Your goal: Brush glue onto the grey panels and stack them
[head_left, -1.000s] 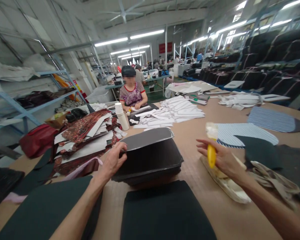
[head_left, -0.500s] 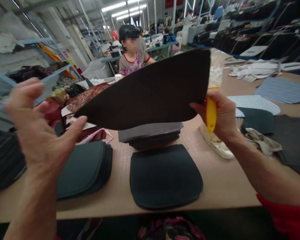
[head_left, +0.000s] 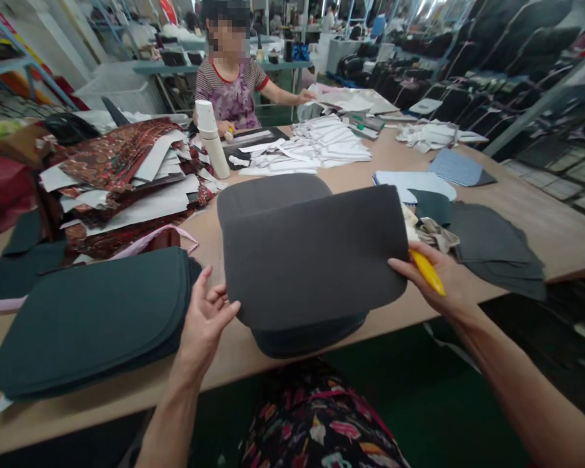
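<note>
The dark panel (head_left: 312, 260) has come down over the near stack (head_left: 312, 338) on the desk (head_left: 390, 146). Your right hand (head_left: 452, 281) pinches its edge and grips the yellow handle (head_left: 428, 273); whether your left hand (head_left: 203, 322) pinches its corner, I can't tell. Support both corners evenly.

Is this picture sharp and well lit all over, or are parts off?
Head view: the dark panel and yellow handle are fairly clear; head view, upper right: black bundles look soft; head view, below the table: the floor is dim; head view, edges: apparently stretched.
</note>
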The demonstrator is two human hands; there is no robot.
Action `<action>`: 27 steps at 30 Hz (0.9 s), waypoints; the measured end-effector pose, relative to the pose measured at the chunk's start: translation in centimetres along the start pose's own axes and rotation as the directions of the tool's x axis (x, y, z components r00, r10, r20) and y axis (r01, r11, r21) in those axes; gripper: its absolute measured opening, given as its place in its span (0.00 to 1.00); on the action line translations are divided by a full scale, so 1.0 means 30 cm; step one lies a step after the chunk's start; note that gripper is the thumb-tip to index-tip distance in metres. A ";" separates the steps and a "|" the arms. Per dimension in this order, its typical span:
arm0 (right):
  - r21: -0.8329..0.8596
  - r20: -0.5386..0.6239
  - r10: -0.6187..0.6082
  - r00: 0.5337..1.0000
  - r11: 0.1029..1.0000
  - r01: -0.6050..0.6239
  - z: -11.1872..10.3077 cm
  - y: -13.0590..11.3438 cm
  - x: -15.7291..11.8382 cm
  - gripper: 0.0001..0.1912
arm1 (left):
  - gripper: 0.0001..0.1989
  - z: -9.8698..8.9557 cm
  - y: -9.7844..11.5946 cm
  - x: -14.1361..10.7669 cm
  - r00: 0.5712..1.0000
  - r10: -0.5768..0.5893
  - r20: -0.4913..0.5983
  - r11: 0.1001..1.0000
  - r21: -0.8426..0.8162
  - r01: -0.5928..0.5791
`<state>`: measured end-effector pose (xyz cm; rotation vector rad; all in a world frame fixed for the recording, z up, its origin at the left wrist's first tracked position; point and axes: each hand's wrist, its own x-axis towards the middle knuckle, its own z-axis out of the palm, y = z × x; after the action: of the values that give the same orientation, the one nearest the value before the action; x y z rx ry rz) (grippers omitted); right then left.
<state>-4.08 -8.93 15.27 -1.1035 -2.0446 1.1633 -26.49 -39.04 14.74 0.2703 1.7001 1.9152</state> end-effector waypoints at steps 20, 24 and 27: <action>-0.181 0.153 -0.099 0.983 0.975 0.126 0.137 0.386 -0.037 0.31 | 0.50 0.024 -0.447 -0.074 0.960 0.056 -0.273 0.947 0.319 0.036; -0.171 0.194 -0.104 0.976 0.976 0.138 0.153 0.393 -0.034 0.30 | 0.50 0.012 -0.454 -0.061 0.956 0.062 -0.288 0.943 0.331 0.039; -0.170 0.212 -0.106 0.972 0.975 0.144 0.163 0.386 -0.032 0.28 | 0.50 0.005 -0.455 -0.048 0.957 0.066 -0.282 0.937 0.347 0.037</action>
<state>-2.78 -8.49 2.74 -0.9553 -2.3826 1.0771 -21.53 -39.12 1.94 0.1372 2.2433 1.7167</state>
